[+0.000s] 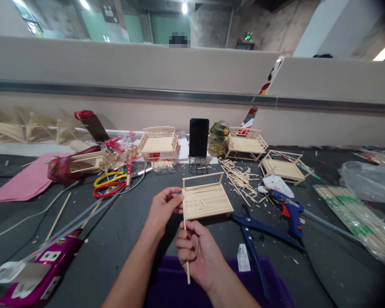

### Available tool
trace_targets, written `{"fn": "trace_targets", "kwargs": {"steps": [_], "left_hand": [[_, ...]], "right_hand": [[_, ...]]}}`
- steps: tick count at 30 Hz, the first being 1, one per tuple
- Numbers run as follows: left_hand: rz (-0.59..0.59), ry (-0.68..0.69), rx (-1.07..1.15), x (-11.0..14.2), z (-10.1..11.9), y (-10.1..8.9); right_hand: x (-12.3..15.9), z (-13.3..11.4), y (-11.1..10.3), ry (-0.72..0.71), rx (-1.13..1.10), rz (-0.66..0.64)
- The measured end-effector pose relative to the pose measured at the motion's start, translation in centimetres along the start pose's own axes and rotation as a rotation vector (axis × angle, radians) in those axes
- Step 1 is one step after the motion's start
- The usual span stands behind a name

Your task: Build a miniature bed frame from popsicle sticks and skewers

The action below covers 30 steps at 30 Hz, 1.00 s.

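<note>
At the middle of a dark surface (128, 252), a slatted miniature wooden bench (211, 199) stands just beyond a person's two bare hands, a thin rail raised along its far side and a few short stick pieces (201, 203) lying on its slats. The left hand (167, 207) pinches the bench's left edge between thumb and fingers, while the right hand (197, 250), its fingers curled closed, grips a slender wooden stick (188, 273) that points up toward the bench's near left corner; whether the two touch cannot be told. Just right of the bench lie blue-handled cutters (276, 232), one handle reaching over a purple bin (167, 284) at the near edge. Beyond, snipped stick ends (242, 179) are scattered near a blue glue gun (288, 211) with a red trigger. A black smartphone (199, 137) stands upright in a wire holder (198, 164) beside a green-lidded bottle (218, 139), with similar railed pieces (160, 143) to either side. At left are red-handled scissors (107, 189), pink paper (25, 179) and a magenta device (46, 267); at far right, plastic-wrapped stick bundles (353, 214). A pale partition (131, 64) runs behind.
</note>
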<state>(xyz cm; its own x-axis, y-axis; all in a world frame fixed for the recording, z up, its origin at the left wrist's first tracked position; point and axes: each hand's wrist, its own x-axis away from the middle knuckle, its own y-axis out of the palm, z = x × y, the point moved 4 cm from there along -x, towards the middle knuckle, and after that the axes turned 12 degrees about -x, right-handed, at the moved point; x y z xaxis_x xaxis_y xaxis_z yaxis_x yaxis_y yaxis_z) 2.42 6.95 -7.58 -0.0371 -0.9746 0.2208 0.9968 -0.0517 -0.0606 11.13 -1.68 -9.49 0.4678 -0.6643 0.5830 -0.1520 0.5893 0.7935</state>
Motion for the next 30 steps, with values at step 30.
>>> {"fn": "trace_targets", "kwargs": {"steps": [30], "left_hand": [[0.170,1.209,-1.165,9.0,8.0,0.9]], "right_hand": [[6.5,-4.5,5.1,-0.800,1.304,-0.143]]}}
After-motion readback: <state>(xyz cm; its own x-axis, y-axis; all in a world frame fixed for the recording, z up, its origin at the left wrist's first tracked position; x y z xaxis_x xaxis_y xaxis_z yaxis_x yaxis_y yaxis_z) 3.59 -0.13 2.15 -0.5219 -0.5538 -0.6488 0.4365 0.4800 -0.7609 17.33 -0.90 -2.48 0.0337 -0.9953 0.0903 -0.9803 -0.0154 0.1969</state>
